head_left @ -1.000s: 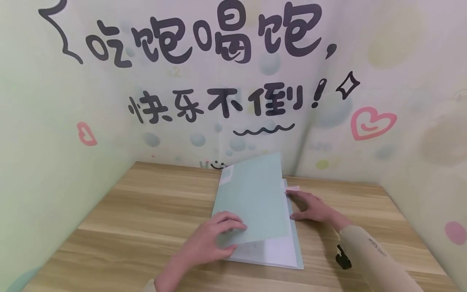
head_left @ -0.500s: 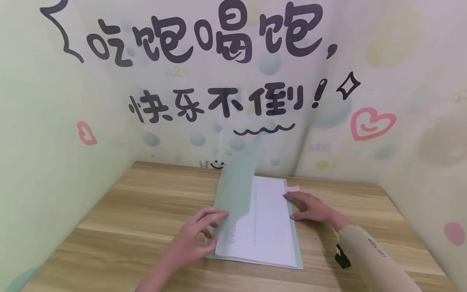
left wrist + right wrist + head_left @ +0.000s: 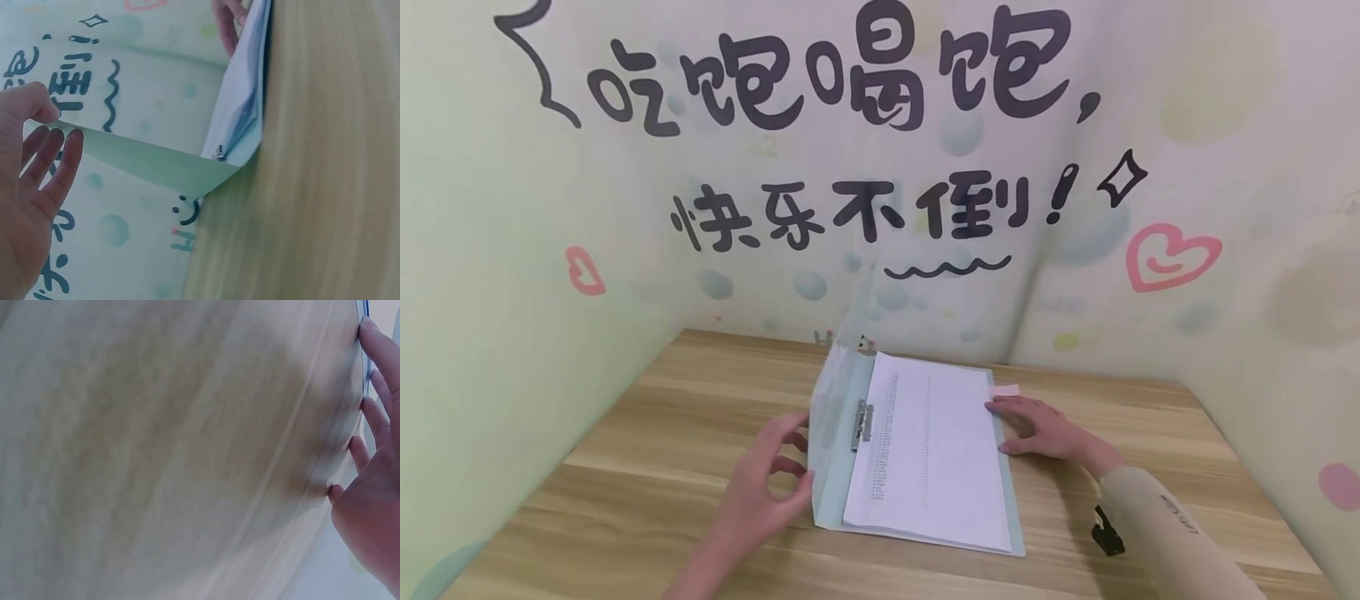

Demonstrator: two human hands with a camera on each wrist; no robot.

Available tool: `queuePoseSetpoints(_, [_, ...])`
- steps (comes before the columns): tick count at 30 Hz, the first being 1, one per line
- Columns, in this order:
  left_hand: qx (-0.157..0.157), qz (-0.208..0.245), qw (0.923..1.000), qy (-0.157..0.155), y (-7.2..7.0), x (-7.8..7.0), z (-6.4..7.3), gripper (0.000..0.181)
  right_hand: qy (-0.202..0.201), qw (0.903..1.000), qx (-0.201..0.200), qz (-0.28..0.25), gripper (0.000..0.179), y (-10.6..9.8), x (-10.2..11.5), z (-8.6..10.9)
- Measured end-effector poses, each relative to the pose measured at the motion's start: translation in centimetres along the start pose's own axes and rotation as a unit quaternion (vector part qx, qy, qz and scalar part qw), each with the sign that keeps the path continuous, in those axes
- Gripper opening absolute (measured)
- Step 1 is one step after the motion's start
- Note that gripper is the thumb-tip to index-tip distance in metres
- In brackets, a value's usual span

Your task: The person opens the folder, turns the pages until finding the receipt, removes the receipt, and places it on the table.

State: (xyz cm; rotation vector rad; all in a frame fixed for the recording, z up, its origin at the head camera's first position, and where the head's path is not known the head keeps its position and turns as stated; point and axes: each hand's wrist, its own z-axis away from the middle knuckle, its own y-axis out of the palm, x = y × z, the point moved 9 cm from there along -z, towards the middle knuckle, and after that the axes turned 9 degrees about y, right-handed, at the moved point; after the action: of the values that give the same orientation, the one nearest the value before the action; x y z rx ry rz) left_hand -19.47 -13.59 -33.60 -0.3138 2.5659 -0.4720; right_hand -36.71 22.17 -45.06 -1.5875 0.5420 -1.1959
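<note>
A light blue-green clip folder [image 3: 1011, 508] lies on the wooden table, its front cover [image 3: 829, 417] raised almost upright on the left side. Inside it is a stack of white printed paper [image 3: 951, 458], with a metal clip [image 3: 862, 423] along the left margin. My left hand [image 3: 758, 483] holds the cover by its free edge; in the left wrist view the cover [image 3: 162, 164] passes between thumb and fingers. At the folder's right edge rests my right hand [image 3: 1037, 427], thumb and fingers spread. The right wrist view shows those fingertips [image 3: 370, 325] along the folder's side.
A pink slip [image 3: 1006, 390] sticks out beside the folder's upper right edge. Under the right forearm a small black object [image 3: 1107, 533] lies on the wooden table [image 3: 647, 467]. A wall printed with dark lettering [image 3: 977, 204] rises behind the table.
My left hand has swung the folder's cover up and leftward, uncovering the paper and then the metal clip. My right hand has stayed at the right edge.
</note>
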Motion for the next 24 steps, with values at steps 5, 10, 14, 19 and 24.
queuePoseSetpoints(5, [-0.032,-0.007,0.9995,0.001,-1.8,-0.3,-0.7,0.075,-0.003,1.0,-0.003,0.008,0.072,0.0,0.1,0.1])
queuePoseSetpoints(10, [-0.066,0.004,0.9977,-0.013,-3.9,-0.5,-1.3,0.084,-0.007,0.9999,-0.005,0.01,0.071,0.1,0.1,0.1])
queuePoseSetpoints(14, [-0.095,0.028,0.9945,-0.032,-5.7,-0.4,-1.3,0.088,-0.005,1.0,-0.001,0.003,0.071,0.1,0.1,0.1])
queuePoseSetpoints(19, [-0.11,0.036,0.9924,-0.041,-7.3,0.0,-0.9,0.082,-0.003,1.0,0.001,0.0,0.071,0.1,0.1,0.1])
queuePoseSetpoints(24, [-0.136,0.073,0.987,-0.047,-8.9,0.7,-0.1,0.074,0.001,1.0,0.003,-0.002,0.072,0.1,0.0,0.2])
